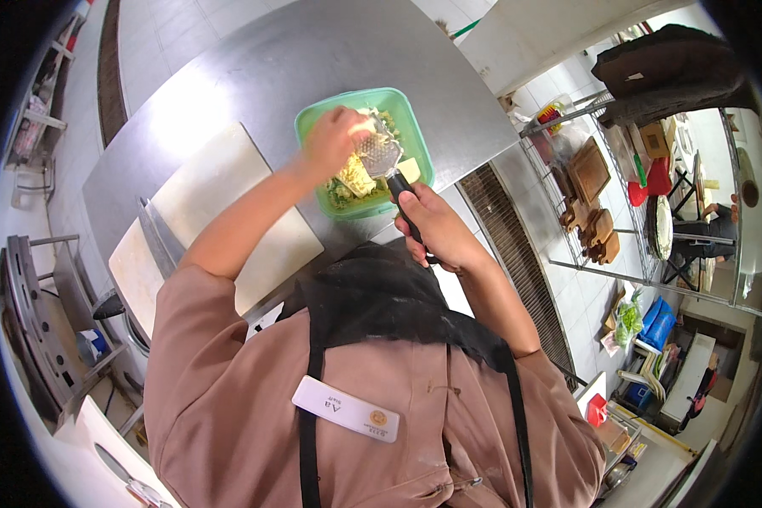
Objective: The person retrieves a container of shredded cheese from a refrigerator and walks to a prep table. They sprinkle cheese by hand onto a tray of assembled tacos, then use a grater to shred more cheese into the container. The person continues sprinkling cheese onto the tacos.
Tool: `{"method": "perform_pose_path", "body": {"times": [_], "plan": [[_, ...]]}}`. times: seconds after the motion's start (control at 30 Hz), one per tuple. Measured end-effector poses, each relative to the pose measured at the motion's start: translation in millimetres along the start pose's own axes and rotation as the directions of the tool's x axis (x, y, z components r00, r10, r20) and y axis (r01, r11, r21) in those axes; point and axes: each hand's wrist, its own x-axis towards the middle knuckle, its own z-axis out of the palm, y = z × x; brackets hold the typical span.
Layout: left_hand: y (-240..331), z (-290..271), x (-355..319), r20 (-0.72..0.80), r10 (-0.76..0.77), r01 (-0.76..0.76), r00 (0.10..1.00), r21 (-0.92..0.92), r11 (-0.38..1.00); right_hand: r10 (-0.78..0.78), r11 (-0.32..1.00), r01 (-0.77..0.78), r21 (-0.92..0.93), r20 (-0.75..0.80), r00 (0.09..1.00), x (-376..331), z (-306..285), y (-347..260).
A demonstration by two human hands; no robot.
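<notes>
A flat metal grater with a black handle sits over a light green plastic tub. My right hand is wrapped round its handle at the tub's near right side. My left hand, slightly blurred, presses a pale yellow piece of cheese against the grater's face. In the tub lie chopped greens with yellow shreds over them. A larger yellow chunk covered in shreds rests below the grater, and a smooth pale yellow block is by the right wall.
The tub stands on a steel table. Left of it is a white cutting board with a large knife along its far left side. To the right, a wire rack holds wooden boards. A drain grate runs along the floor.
</notes>
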Motion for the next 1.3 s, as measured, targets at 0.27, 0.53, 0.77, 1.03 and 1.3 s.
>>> {"method": "perform_pose_path", "body": {"times": [0.27,0.53,0.77,1.03,1.3], "plan": [[6,1,2,0.035,0.122,-0.12,0.992,-0.056,0.991,-0.011,0.999,0.009,-0.045,-0.028,1.0,0,-4,3],[7,11,-11,0.076,0.164,-0.155,0.984,-0.115,0.981,0.002,0.998,-0.005,-0.063,-0.063,0.998,2,-3,8],[-25,-24,22,0.125,-0.391,0.409,0.912,-0.195,0.892,0.007,0.998,-0.007,0.059,0.012,1.0,-1,-8,10],[18,-1,11,0.149,-0.45,0.328,0.88,-0.877,0.351,0.002,0.989,-0.011,0.146,0.064,0.998,2,-8,7],[14,16,-9,-0.124,0.038,-0.057,0.992,-0.153,0.987,-0.014,0.993,0.012,0.118,0.017,1.0,-3,-9,6]]}}
